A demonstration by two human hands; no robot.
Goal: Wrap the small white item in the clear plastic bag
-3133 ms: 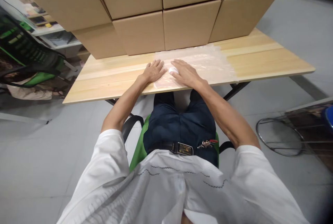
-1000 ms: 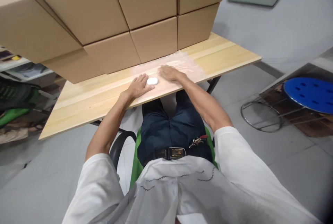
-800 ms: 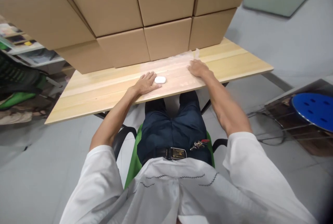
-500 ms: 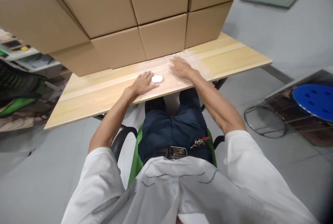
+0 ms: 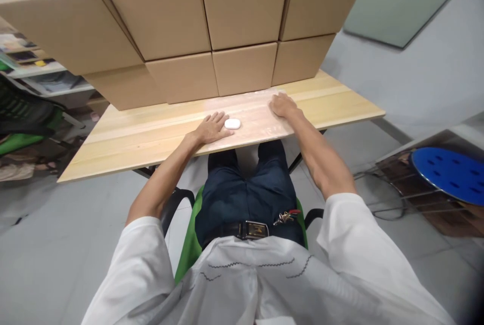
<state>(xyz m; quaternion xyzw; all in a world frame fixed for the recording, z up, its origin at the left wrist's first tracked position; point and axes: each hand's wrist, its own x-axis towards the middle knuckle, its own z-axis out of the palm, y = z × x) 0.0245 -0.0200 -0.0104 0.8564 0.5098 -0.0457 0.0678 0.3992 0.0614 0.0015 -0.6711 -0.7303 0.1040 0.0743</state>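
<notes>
Space is left between the left hand and the right hand. The left is laid flat with fingers spread, and a white rounded object is set just beside it, on a clear film; whether the object is touched cannot be told. The right is curled at the film's right side, and whether the film is gripped is concealed by the knuckles.

The film is spread on a pale wooden table, whose back is taken up by stacked cardboard boxes. Keys are hung at the belt. Beyond, a grey tiled floor is seen, with a blue stool at the right and shelves at the left.

The stack is cut off by the upper edge. The film's outline is only faintly shown, the stool's metal frame is blurred, and the shelf contents cannot be made out. Something brown above the left boxes is cropped beyond recognition.
</notes>
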